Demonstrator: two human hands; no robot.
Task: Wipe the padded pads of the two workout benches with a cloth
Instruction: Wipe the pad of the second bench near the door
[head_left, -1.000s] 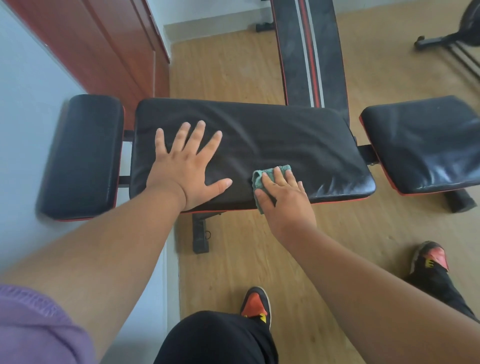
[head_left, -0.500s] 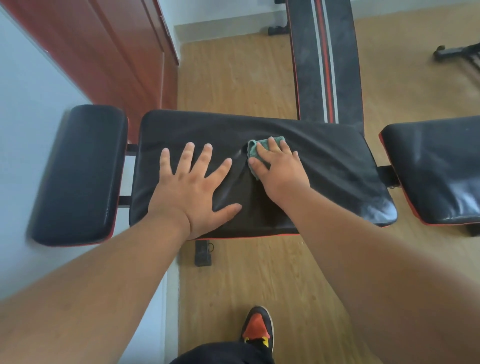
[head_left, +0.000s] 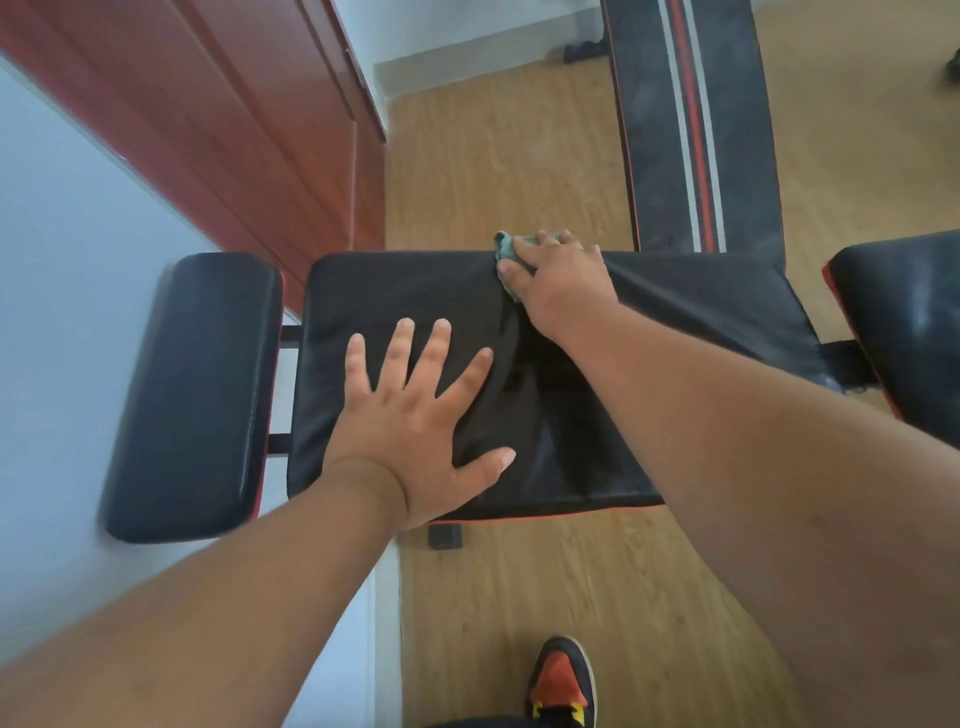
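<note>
The right hand (head_left: 558, 283) has slid the cloth (head_left: 511, 254) from the middle of the pad up to its far edge. The wood floor (head_left: 571, 587) runs under the bench, with a red cabinet (head_left: 249, 135) at the left. The large black bench pad (head_left: 691, 322) lies crosswise, a smaller pad (head_left: 197, 395) just beside its left end and another (head_left: 904, 322) at the right; a striped pad (head_left: 691, 124) stretches away behind. The left hand (head_left: 415, 431) rests flat on the large pad, fingers spread wide. The right hand's fingers curl over the green cloth, pressing it down at the far rim. An orange-and-black shoe (head_left: 563, 680) stands on the floor below
</note>
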